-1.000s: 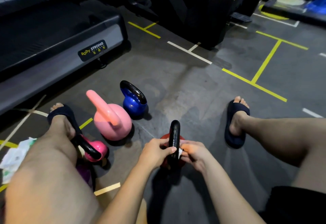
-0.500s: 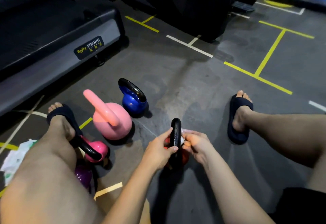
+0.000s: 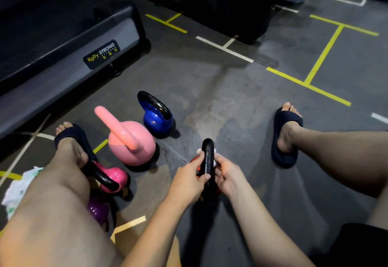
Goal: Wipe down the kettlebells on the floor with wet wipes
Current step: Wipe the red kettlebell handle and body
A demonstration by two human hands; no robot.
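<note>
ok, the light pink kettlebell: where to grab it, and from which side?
By its handle, from above. The light pink kettlebell stands upright with the handle on top, tilted and free. The blue kettlebell and the magenta kettlebell crowd its sides.

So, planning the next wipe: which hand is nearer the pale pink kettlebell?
Left. The left hand grips the black handle of the red kettlebell, on the side facing the pale pink kettlebell; the right hand is beyond that handle.

There are 5 kettlebells: red kettlebell point(image 3: 207, 151), blue kettlebell point(image 3: 156, 119), pale pink kettlebell point(image 3: 134, 147), hot pink kettlebell point(image 3: 116, 175), purple kettlebell point(image 3: 97, 209). 2 hands: left hand point(image 3: 186, 180), right hand point(image 3: 227, 174). 2 slippers point(image 3: 286, 136), 1 treadmill point(image 3: 63, 42), 1 wipes pack point(image 3: 16, 191).
</note>
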